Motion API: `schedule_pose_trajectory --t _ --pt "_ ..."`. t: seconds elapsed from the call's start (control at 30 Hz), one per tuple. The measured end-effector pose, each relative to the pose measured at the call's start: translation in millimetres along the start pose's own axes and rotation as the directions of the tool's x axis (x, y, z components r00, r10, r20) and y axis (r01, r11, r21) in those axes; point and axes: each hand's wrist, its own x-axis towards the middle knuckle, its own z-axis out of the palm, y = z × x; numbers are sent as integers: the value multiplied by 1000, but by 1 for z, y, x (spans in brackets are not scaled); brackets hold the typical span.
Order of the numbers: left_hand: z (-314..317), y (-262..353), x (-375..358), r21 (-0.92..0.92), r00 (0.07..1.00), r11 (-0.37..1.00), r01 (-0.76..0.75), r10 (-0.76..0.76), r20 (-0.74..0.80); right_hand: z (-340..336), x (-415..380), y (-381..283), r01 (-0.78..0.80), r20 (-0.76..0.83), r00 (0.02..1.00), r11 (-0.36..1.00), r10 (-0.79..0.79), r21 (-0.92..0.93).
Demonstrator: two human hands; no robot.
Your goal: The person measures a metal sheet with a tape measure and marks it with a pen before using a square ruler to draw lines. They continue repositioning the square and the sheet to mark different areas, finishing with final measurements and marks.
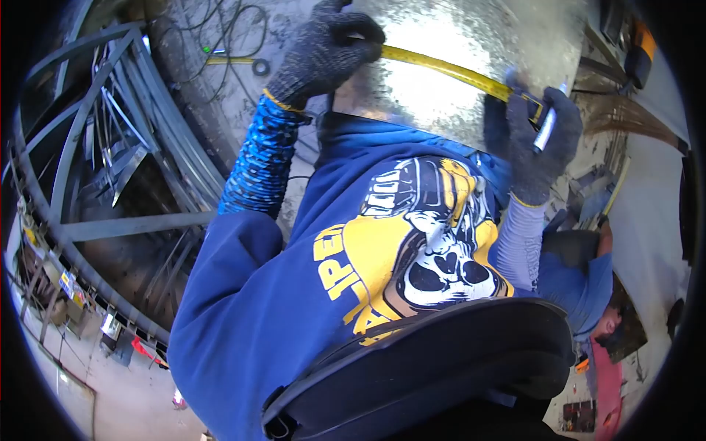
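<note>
A yellow tape measure (445, 68) is stretched across a shiny metal sheet (434, 103) in front of my body. My left hand (312, 62), in a dark knit glove, is closed with thumb and fingers pinching the blade's left end. At the other end, my right hand (543, 151), gloved too, closes around the tape measure's dark case, which its fingers partly cover. A white marker (546, 131) is also held in my right hand, tilted, with its tip end pointing up past the fingers.
Curved metal framework (132, 228) with long bars stands on the left. Cables (246, 33) and a yellow strip (229, 61) lie on the floor beyond my left arm. At the lower right is another person in a blue shirt (585, 283). A dark visor edge (426, 367) hides the bottom.
</note>
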Motion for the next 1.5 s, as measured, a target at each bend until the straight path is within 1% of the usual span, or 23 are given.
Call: schedule_pose_trajectory --t 0.03,0.1,0.13,0.17,0.23,0.37,0.43,0.47,0.53,0.6,0.67,0.73,0.8,0.83,0.87,0.9,0.97,1.03,1.13,1.23,1.3,1.37,1.5 --pt "0 2 -2 16 1000 1000 8 -8 3 -1 -1 3 1 0 1000 1000 -1 18" --pt "3 4 -6 -242 975 944 224 -220 42 -5 -2 10 25 3 1000 999 -25 -37" --pt "4 3 -8 -323 950 894 312 -306 71 -6 -5 14 15 -13 1000 999 -16 -40" --pt "5 1 -9 -324 949 892 314 -308 72 -7 -5 16 15 -11 1000 999 -15 -40" --pt "7 -4 -9 -43 989 988 147 -145 34 -12 -4 17 -63 51 997 997 65 -49" --pt "7 -4 -8 -43 988 987 154 -152 39 -13 2 -3 -24 55 998 999 25 -24" --pt "8 0 -9 -172 970 955 243 -245 11 -16 7 -15 62 141 988 997 -68 45" --pt "7 0 -7 -174 970 955 240 -243 9 -10 4 -12 56 120 991 994 -67 91" --pt "5 1 -5 -226 974 947 226 -224 37 -7 4 -15 27 132 991 997 -36 69" --pt "8 -3 -8 -199 979 959 202 -202 20 -4 7 -18 2 140 990 999 -9 53" --pt "6 0 -7 -171 984 969 178 -179 9 -4 10 -21 -132 156 981 983 112 126" --pt "4 9 -5 -176 961 945 275 -278 4 -5 16 -24 -139 189 975 986 119 97" --pt "3 9 -2 -226 969 943 244 -247 17 -6 17 -24 -147 215 967 988 134 48" --pt "3 9 0 -270 975 938 218 -220 24 -3 16 -22 -105 183 979 991 88 83" --pt "1 11 2 -333 957 897 290 -281 78 -2 16 -19 -58 150 988 991 40 117" --pt "3 11 3 -343 960 897 279 -269 76 -1 16 -17 -56 144 989 993 41 104" --pt "5 10 1 -276 965 925 261 -259 42 0 17 -17 30 173 984 999 -36 35" --pt "6 6 0 -305 976 927 216 -218 30 1 16 -18 36 157 987 998 -43 48" --pt "9 5 0 -325 972 920 219 -234 -8 -1 13 -24 131 107 986 991 -129 -5" --pt "11 5 -5 -339 964 907 250 -266 -1 0 3 -29 83 59 995 996 -81 -31" --pt "13 7 -1 -305 984 947 98 -137 -110 0 2 -20 66 69 996 998 -65 -7" --pt "15 10 1 -351 981 927 130 -172 -90 -2 3 -16 67 76 995 998 -67 -2" --pt "20 4 1 -234 986 971 46 -82 -146 1 7 -2 69 122 991 996 -62 -52"
